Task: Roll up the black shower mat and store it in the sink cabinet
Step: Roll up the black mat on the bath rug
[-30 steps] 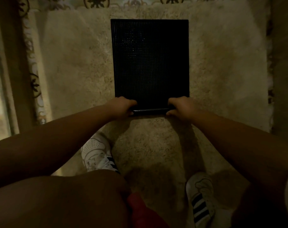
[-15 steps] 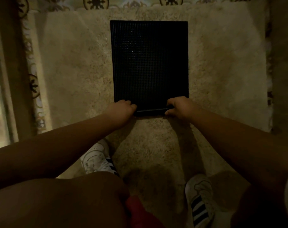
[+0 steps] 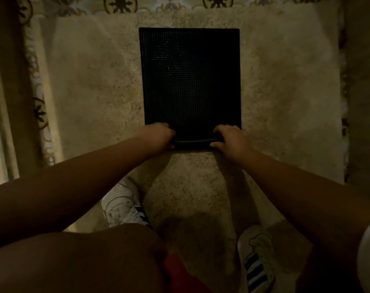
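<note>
The black shower mat (image 3: 190, 81) lies flat on the beige rug (image 3: 285, 92), long axis running 12 to 6 o'clock. Its 6 o'clock edge is curled into a narrow roll. The left hand (image 3: 161, 135) and right hand (image 3: 229, 138) are both closed around that roll's ends.

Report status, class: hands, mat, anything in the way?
Left hand, right hand both gripping mat near edge, first curl started. Rest of mat flat on rug. Nothing blocking the roll.
</note>
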A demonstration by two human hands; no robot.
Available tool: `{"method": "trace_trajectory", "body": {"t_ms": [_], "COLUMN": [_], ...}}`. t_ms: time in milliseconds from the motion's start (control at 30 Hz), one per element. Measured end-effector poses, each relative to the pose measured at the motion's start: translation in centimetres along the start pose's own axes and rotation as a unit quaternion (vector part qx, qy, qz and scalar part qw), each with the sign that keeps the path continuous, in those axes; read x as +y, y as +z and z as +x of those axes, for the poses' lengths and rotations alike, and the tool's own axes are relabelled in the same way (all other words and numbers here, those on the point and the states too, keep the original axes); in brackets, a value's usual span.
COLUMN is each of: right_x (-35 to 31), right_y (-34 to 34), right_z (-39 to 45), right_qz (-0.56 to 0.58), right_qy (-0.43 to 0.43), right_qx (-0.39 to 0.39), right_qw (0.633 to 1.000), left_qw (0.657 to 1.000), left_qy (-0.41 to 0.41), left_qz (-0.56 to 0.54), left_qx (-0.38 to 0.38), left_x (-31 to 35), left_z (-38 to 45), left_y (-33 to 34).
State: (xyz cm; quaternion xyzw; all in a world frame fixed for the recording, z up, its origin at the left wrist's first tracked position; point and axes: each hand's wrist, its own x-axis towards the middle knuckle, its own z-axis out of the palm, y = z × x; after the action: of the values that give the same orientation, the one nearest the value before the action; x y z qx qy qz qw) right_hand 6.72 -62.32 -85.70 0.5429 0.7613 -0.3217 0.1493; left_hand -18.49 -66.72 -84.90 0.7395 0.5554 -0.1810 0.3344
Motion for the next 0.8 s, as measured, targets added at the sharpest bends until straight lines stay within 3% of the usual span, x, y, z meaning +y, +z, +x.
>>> {"method": "trace_trajectory", "body": {"t_ms": [133, 333, 500, 600, 800], "right_x": [0.1, 0.6, 1.1, 1.1, 1.5], "right_y": [-0.2, -0.4, 0.4, 0.5, 0.2], "right_z": [0.6, 1.0, 0.4, 0.1, -0.2], "right_qz": [0.037, 0.076, -0.007, -0.120, -0.222], "right_qy": [0.014, 0.014, -0.021, -0.082, -0.119], "right_qx": [-0.019, 0.001, 0.070, 0.085, 0.029], "right_qw": [0.999, 0.997, 0.997, 0.986, 0.967], "left_qw": [0.991, 0.978, 0.979, 0.978, 0.982], "left_qy": [0.065, 0.092, 0.043, 0.036, 0.021], "left_qz": [0.070, 0.155, 0.178, 0.184, 0.173], "left_qx": [0.089, 0.105, 0.092, 0.091, 0.066], "left_x": [-0.7, -0.4, -0.4, -0.2, 0.2], "left_z": [-0.8, -1.8, -2.3, -1.9, -1.6], "left_y": [0.7, 2.1, 2.5, 2.1, 1.3]}}
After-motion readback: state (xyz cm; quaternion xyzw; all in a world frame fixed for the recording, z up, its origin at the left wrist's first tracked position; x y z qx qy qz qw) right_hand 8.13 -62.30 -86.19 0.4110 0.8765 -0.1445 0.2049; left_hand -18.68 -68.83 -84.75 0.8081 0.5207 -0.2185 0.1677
